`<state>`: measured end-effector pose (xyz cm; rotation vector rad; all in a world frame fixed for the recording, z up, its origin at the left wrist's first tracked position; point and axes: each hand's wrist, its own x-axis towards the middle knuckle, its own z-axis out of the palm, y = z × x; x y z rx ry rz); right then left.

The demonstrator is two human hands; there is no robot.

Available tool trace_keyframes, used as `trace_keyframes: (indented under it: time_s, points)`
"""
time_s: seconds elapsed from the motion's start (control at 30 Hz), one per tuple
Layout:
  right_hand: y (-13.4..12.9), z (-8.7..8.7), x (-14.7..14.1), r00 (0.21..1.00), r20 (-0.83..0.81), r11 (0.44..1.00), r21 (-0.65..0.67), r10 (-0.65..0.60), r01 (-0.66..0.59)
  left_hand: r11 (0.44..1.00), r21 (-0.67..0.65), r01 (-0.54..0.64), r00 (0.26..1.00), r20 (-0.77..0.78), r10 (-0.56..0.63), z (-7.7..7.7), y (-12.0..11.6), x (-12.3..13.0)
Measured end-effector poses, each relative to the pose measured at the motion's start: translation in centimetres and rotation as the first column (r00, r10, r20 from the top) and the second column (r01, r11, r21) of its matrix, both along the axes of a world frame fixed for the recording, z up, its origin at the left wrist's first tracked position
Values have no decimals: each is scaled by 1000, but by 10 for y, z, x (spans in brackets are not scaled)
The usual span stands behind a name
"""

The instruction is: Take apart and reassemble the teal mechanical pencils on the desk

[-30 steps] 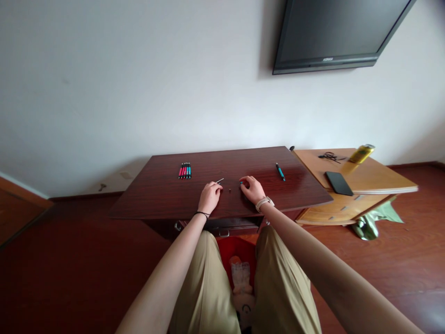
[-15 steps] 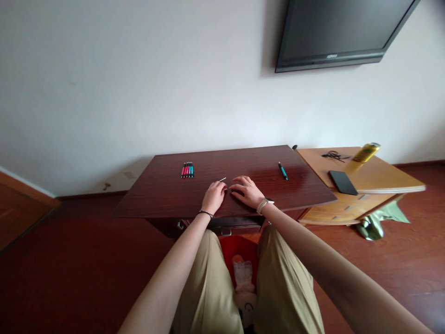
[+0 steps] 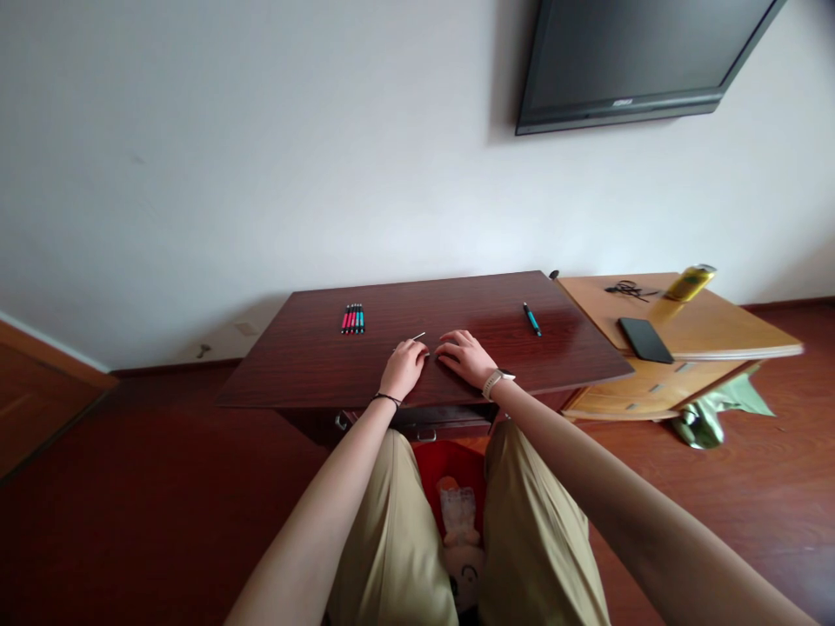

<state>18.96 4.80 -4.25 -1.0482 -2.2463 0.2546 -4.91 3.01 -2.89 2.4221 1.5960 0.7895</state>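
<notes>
Near the front of the dark wood table (image 3: 313,365), my left hand (image 3: 403,367) has its fingers curled together. A thin pale rod (image 3: 418,336) sticks out beyond its fingers toward the upper right; its lower part is hidden by the hand. My right hand (image 3: 464,357) lies just to the right with fingers stretched out and slightly apart, over the tabletop, holding nothing I can see. On the table's left, a row of pink and blue pens (image 3: 353,319) lies side by side. A single blue pen (image 3: 532,319) lies to the right of my hands.
To the right stands a lighter wooden cabinet (image 3: 737,335) bearing a black phone (image 3: 644,339), a black cable (image 3: 627,289) and a yellow can (image 3: 690,283). A television (image 3: 645,61) hangs on the wall above. Below the table is a red stool or bin (image 3: 427,461), between my knees.
Almost nothing differs. My right hand's fingers have shifted very slightly; the left hand stays in place with the rod. The view has moved a little.
</notes>
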Motion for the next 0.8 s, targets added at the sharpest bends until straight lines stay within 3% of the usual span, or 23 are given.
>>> trace_keyframes:
  time_s: [0.37, 0.8]
  points:
    - [11, -10, 2, 987, -50, 988, -43, -151, 149, 1000, -22, 0, 999, 44, 1, 1, 1, 0]
    - [14, -16, 3, 975, -64, 976, -53, -213, 209, 998, -64, -15, 983, 180, 26, -6, 2, -6]
